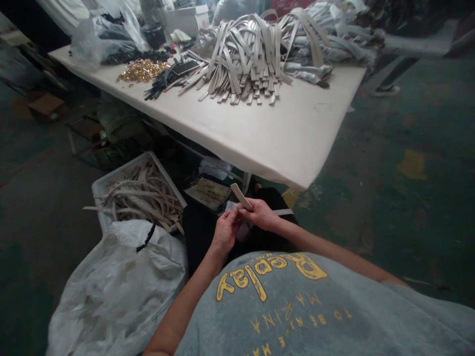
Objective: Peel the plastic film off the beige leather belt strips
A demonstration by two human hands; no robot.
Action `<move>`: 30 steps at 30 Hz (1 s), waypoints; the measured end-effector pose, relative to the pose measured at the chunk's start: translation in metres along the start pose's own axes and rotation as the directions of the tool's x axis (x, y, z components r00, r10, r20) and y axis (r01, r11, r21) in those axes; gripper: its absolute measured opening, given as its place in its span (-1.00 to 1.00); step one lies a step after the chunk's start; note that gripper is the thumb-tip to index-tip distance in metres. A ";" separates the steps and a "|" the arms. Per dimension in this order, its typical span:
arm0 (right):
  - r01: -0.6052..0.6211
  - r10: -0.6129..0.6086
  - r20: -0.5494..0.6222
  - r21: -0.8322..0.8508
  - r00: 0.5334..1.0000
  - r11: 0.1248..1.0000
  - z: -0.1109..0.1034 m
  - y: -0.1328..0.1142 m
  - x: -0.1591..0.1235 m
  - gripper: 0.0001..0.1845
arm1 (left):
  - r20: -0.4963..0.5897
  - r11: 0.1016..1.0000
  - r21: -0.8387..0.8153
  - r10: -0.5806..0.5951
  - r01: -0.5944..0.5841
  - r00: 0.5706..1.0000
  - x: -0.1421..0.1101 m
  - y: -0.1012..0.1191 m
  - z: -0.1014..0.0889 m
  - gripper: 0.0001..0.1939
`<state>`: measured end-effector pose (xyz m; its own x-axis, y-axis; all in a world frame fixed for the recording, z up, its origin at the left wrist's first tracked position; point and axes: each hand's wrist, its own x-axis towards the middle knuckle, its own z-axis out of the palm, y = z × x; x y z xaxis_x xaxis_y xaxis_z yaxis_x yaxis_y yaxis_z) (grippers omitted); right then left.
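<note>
Above my lap, my two hands are close together and meet at the fingertips. My right hand [261, 216] is closed around a pale beige strap [241, 196], whose short flat end sticks up past the fingers. A light length of strap also shows on the far side of the right wrist. In a pinch, my left hand [225, 231] holds thin whitish plastic film [230, 205] beside the strap. More pale film hangs beneath the fingers, and the fingertips partly hide where film and strap meet.
A pale table [274, 133] bears a heap of straps [245, 59], gold metal pieces [144, 70], black strips [170, 76] and plastic bags. At left stand a bin [97, 190] of loose straps and a white sack [122, 291]. A dark-rimmed box [208, 192] is under the table edge.
</note>
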<state>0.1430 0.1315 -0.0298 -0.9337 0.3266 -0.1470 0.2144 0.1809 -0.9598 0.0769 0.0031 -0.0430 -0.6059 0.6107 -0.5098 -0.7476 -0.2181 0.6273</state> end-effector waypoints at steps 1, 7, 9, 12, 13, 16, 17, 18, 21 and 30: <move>0.000 0.000 0.008 -0.001 1.000 1.000 -0.002 -0.003 -0.001 -0.73 | -0.007 0.999 0.026 0.023 -0.022 1.000 0.001 0.001 0.000 -0.66; -0.029 0.042 0.117 -0.117 0.992 0.993 -0.020 -0.020 -0.021 -0.51 | -0.127 0.998 -0.031 0.059 -0.063 0.990 0.011 0.008 -0.011 -0.57; -0.043 0.080 0.149 -0.234 0.986 0.971 -0.023 -0.023 -0.032 -0.50 | -0.148 0.994 -0.085 0.061 -0.074 0.987 0.012 0.008 -0.015 -0.53; -0.032 0.098 0.133 -0.426 0.986 0.904 -0.022 -0.027 -0.045 -0.52 | -0.163 0.986 -0.146 0.057 -0.082 0.985 0.013 0.007 -0.017 -0.55; -0.018 0.090 0.127 -0.478 0.988 0.878 -0.021 -0.027 -0.048 -0.52 | -0.163 0.984 -0.158 0.057 -0.083 0.985 0.013 0.007 -0.016 -0.58; -0.001 0.087 0.118 -0.586 0.989 0.810 -0.018 -0.029 -0.049 -0.53 | -0.156 0.981 -0.176 0.056 -0.083 0.986 0.012 0.007 -0.013 -0.66; -0.006 0.097 0.116 -0.612 0.989 0.791 -0.017 -0.029 -0.048 -0.54 | -0.155 0.981 -0.178 0.052 -0.080 0.987 0.012 0.008 -0.012 -0.67; -0.012 0.110 0.115 -0.635 0.987 0.773 -0.017 -0.029 -0.046 -0.53 | -0.151 0.981 -0.178 0.048 -0.075 0.987 0.011 0.008 -0.012 -0.67; -0.025 0.147 0.122 -0.680 0.982 0.733 -0.015 -0.027 -0.040 -0.52 | -0.135 0.984 -0.170 0.026 -0.049 0.990 0.009 0.007 -0.011 -0.63; 0.027 0.102 0.136 -0.716 0.985 0.697 -0.027 -0.050 -0.043 -0.64 | -0.085 0.963 -0.217 -0.184 0.162 0.979 0.007 -0.006 -0.009 -0.79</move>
<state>0.1803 0.1331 0.0311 -0.9372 0.2139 -0.2754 0.3300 0.7995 -0.5018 0.0747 0.0017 -0.0553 -0.4788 0.5733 -0.6649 -0.8769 -0.2760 0.3935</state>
